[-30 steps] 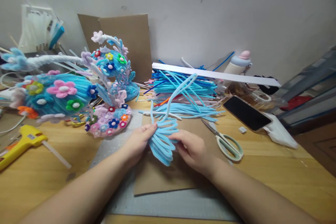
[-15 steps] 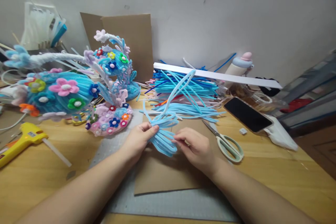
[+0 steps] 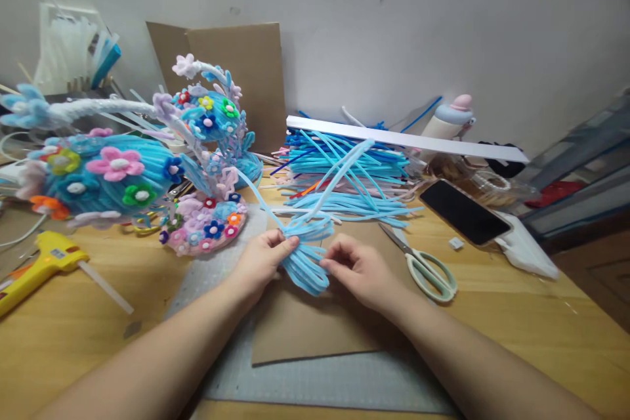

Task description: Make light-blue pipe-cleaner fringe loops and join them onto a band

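Bundle of light-blue, fuzzy chenille-stem loops (image 3: 304, 272) is mid-scene, held over a flat brown cardboard sheet (image 3: 295, 338) on a grey cutting mat (image 3: 315, 384). L hand (image 3: 260, 261) pinches the bundle's gathered left end, thumb on top, other fingers mostly hidden. Loops open rightward in 2 clumps, 1 far, 1 near; a long folded stem (image 3: 339, 180) sticks out far-right, a loose stem end (image 3: 256, 190) far-left. R hand (image 3: 361, 272) is at the near clump's right side, thumb + forefinger close together by the loop tips; can't tell if they're pinching a loop or just touching.

Step in hand, prob.: spreading/tidying loops w/ R fingertips while L anchors the neck. Next move calls for a firm L pinch + light R fingertips, 1 loop at a time, w/o bending neighbours; stems look soft, so a hard tug could skew the lot. Scissors w/ pale-green handles (image 3: 432, 277) lie right, yellow glue gun (image 3: 59, 252) well left, both untouched. Pile of blue stems (image 3: 352, 207) sits far side.
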The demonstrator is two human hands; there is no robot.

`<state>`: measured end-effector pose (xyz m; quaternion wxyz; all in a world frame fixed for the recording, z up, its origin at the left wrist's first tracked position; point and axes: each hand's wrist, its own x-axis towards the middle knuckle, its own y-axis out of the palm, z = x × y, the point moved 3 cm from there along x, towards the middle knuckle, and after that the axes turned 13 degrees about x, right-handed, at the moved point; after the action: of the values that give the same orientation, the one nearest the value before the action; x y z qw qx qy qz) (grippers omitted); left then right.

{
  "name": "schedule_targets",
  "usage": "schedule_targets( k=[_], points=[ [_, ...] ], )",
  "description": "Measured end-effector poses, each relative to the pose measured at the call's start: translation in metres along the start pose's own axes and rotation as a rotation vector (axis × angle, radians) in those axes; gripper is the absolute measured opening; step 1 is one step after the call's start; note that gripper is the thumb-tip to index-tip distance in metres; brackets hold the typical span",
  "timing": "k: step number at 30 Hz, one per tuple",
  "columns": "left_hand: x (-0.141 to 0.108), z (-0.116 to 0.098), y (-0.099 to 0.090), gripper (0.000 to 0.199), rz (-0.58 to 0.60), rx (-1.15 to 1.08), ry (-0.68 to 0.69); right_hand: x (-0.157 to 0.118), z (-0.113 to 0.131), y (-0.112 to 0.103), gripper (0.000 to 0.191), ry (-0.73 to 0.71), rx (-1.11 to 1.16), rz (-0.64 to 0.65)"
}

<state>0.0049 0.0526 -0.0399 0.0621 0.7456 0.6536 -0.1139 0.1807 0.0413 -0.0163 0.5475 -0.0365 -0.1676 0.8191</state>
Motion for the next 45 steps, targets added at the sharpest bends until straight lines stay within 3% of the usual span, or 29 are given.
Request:
schedule_targets(
  k=[6, 11, 17, 28, 33, 45],
  points=[
    [0.0, 0.002, 0.002, 0.035, 0.005, 0.017, -0.025, -0.002, 0.003, -0.003, 0.024, 0.0, -0.22, -0.003],
    [-0.002, 0.002, 0.003, 0.035, -0.01, 0.031, -0.035, -0.003, 0.008, 0.003, 0.02, -0.061, -0.372, 0.07],
    [-0.001, 0.003, 0.003, 0.036, -0.021, 0.048, -0.037, -0.003, 0.01, 0.002, 0.016, -0.015, -0.481, 0.095],
    [-0.001, 0.002, 0.003, 0.035, -0.028, 0.032, -0.029, -0.005, 0.01, 0.001, 0.022, -0.026, -0.464, 0.075],
    [0.002, 0.005, 0.0, 0.032, -0.018, 0.014, -0.009, 0.0, 0.009, -0.009, 0.013, -0.121, -0.399, 0.21],
    [0.003, 0.006, -0.001, 0.032, 0.063, 0.013, -0.018, 0.001, 0.018, -0.018, 0.023, -0.214, -0.446, 0.35]
  ],
)
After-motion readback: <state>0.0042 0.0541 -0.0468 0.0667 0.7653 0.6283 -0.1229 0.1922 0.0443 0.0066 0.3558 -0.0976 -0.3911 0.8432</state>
